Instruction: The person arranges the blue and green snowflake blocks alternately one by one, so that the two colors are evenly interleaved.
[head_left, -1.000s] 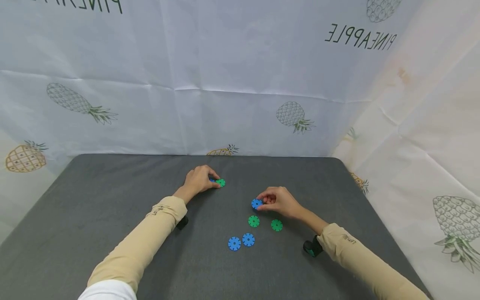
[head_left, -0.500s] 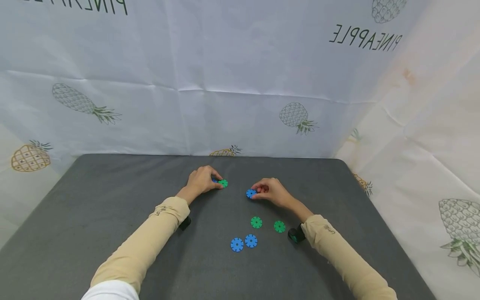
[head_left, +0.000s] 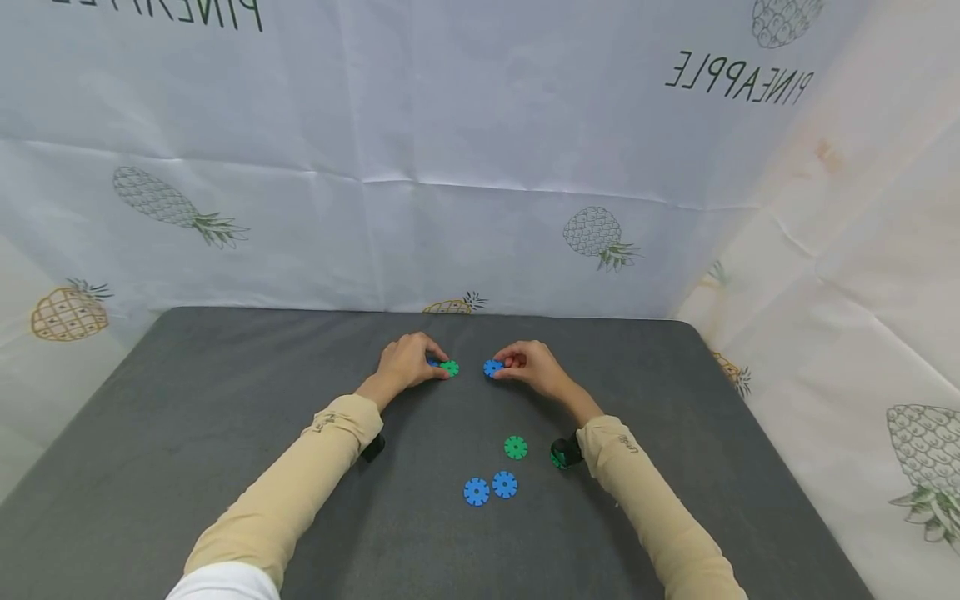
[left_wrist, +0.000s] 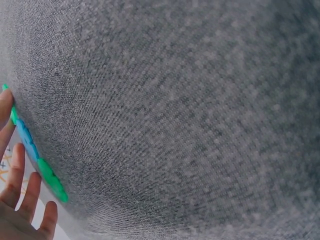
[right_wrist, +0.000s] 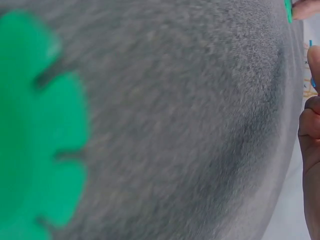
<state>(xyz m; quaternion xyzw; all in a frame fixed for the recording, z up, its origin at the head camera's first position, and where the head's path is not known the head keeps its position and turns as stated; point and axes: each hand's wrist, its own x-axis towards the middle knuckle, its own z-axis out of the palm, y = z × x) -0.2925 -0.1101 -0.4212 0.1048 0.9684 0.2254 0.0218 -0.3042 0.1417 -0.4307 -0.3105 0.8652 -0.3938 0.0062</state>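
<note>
My left hand (head_left: 405,362) pinches a green notched disc (head_left: 450,368) near the table's far side. In the left wrist view, a blue disc (left_wrist: 27,139) joins that green one in a row, with another green disc (left_wrist: 52,181) at the other end; in the head view the hand covers most of this row. To the right, my right hand (head_left: 536,368) holds a blue notched disc (head_left: 492,368) between thumb and fingers, level with the row and a small gap apart from it. Only a sliver of that blue disc shows in the right wrist view.
Nearer on the grey table (head_left: 247,433) lie a loose green disc (head_left: 515,447) and two blue discs (head_left: 476,492) side by side. Another green disc (head_left: 558,460) is partly hidden by the right wrist camera (head_left: 567,450). A pineapple-print cloth (head_left: 465,233) hangs behind.
My right hand has carried its blue disc away from me and leftward, close to the left hand's green disc. The left hand keeps its hold in about the same place.
</note>
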